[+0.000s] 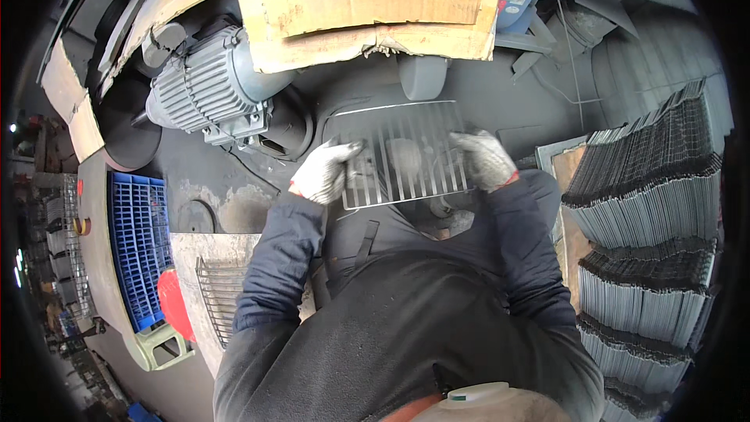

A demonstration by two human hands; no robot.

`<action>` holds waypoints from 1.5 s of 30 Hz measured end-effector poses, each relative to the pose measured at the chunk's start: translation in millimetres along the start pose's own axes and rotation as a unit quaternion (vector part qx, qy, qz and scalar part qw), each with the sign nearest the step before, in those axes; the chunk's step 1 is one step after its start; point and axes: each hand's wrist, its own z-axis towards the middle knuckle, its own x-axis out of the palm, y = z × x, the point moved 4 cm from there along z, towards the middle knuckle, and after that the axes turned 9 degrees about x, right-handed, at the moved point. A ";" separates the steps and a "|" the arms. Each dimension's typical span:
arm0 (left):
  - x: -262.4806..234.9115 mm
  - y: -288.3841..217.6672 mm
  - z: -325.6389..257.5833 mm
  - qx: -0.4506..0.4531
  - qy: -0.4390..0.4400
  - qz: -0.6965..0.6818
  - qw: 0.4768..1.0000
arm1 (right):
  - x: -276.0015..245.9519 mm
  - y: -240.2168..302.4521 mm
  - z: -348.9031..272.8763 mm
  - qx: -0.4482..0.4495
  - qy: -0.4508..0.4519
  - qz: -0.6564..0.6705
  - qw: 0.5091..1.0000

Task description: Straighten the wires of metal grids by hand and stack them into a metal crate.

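Note:
A rectangular metal grate (402, 158) with a thin frame and parallel bars is held up in front of my lap, its bars partly smeared by motion. Its left side is gripped by my left hand (322, 171), which wears a whitish knit glove and has its fingers closed. At the opposite side, my right hand (487, 161), gloved the same way, closes on the frame. Beneath the grate are my dark-clad legs and a dusty floor, seen through the bars.
Tall packed stacks of similar grates (644, 223) stand on my right. A ribbed grey electric motor (205, 82) sits ahead left, beside a cardboard sheet (367, 0). Left of me, another grate (221, 293) lies on a board near a blue plastic crate (141, 242) and a red round thing (175, 305).

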 end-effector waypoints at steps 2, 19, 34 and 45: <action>26.1 6.4 21.4 -0.003 0.048 0.002 0.999 | -29.0 -2.8 4.9 0.241 0.042 0.268 0.932; -48.2 -28.7 -52.1 0.108 -0.093 0.041 0.989 | 57.5 73.7 32.7 0.226 0.148 0.453 0.850; 90.8 -8.5 -105.3 0.333 0.024 0.368 0.868 | -64.2 95.3 -50.4 0.314 -0.102 0.510 0.795; 95.0 16.7 -117.0 0.422 0.119 0.486 0.756 | -73.0 100.7 -63.9 0.227 -0.142 0.630 0.729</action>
